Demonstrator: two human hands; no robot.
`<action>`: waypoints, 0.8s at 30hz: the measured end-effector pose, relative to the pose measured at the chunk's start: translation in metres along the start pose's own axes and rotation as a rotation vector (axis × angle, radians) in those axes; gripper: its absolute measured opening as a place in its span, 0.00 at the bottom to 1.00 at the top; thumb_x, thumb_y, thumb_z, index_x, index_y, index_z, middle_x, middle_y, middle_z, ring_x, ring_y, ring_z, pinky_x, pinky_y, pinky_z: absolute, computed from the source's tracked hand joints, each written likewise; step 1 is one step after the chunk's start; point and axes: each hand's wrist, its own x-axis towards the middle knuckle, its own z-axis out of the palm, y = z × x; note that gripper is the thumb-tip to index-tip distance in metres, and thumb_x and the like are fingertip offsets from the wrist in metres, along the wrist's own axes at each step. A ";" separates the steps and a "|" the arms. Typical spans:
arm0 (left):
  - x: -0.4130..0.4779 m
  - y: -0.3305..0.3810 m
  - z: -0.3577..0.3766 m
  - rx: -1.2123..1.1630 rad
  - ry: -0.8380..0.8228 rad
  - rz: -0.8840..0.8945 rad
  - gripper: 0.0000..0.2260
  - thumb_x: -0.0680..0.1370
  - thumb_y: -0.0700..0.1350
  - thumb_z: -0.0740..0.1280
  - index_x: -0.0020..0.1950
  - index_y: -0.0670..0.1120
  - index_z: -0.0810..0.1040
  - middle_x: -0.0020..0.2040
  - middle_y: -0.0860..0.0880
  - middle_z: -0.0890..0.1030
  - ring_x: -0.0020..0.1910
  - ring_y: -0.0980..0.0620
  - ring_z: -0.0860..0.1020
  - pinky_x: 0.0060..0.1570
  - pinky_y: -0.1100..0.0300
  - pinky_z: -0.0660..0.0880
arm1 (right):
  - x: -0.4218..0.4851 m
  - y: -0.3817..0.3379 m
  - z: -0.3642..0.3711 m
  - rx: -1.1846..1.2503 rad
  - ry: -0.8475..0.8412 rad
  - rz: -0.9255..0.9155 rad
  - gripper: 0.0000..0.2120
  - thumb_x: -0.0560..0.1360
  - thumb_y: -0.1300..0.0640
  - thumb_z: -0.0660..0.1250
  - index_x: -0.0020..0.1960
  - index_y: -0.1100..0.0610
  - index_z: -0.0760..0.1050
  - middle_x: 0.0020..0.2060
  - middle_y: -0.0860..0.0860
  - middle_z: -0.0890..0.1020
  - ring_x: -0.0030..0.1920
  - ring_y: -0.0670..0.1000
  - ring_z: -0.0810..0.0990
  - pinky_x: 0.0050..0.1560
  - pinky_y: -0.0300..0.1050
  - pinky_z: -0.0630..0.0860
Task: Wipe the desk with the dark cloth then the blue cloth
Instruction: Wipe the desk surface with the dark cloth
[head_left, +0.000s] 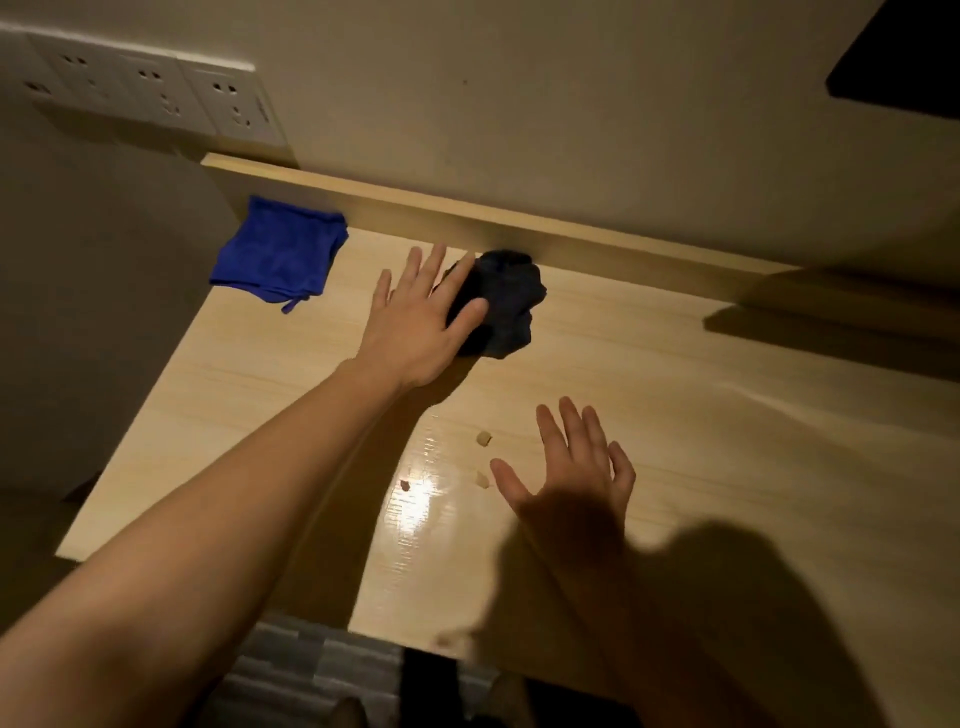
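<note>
A crumpled dark cloth (506, 304) lies on the pale wooden desk (675, 415) near its raised back edge. My left hand (423, 317) reaches over it with fingers spread; the thumb and forefinger rest on the cloth's left side without closing round it. A folded blue cloth (280, 254) sits at the desk's far left corner, apart from both hands. My right hand (566, 473) hovers open above the middle of the desk, partly in shadow, holding nothing.
Small crumbs (484, 439) lie on the desk next to my right hand, near a bright glare patch. Wall sockets (156, 93) are at the upper left. A dark screen corner (904, 57) shows at the top right. The desk's left edge drops off beside the blue cloth.
</note>
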 end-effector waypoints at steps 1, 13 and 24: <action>-0.018 -0.019 -0.003 -0.006 0.026 -0.040 0.32 0.84 0.70 0.40 0.87 0.60 0.48 0.88 0.50 0.48 0.86 0.46 0.44 0.81 0.39 0.44 | 0.003 -0.002 -0.005 0.052 0.024 0.010 0.35 0.76 0.29 0.58 0.78 0.45 0.68 0.81 0.47 0.65 0.81 0.50 0.57 0.74 0.56 0.52; -0.111 -0.107 0.006 0.186 -0.035 -0.237 0.29 0.86 0.66 0.38 0.86 0.60 0.43 0.87 0.51 0.44 0.86 0.47 0.41 0.82 0.41 0.43 | 0.239 -0.068 -0.045 -0.327 -0.257 -0.819 0.33 0.80 0.27 0.54 0.80 0.39 0.62 0.80 0.47 0.66 0.77 0.55 0.64 0.71 0.60 0.64; -0.111 -0.108 0.009 0.179 -0.013 -0.237 0.29 0.86 0.66 0.39 0.87 0.60 0.44 0.87 0.51 0.44 0.86 0.47 0.41 0.82 0.41 0.42 | 0.195 -0.060 -0.018 -0.291 -0.223 -0.768 0.36 0.75 0.18 0.41 0.80 0.27 0.47 0.85 0.46 0.48 0.83 0.60 0.45 0.76 0.73 0.44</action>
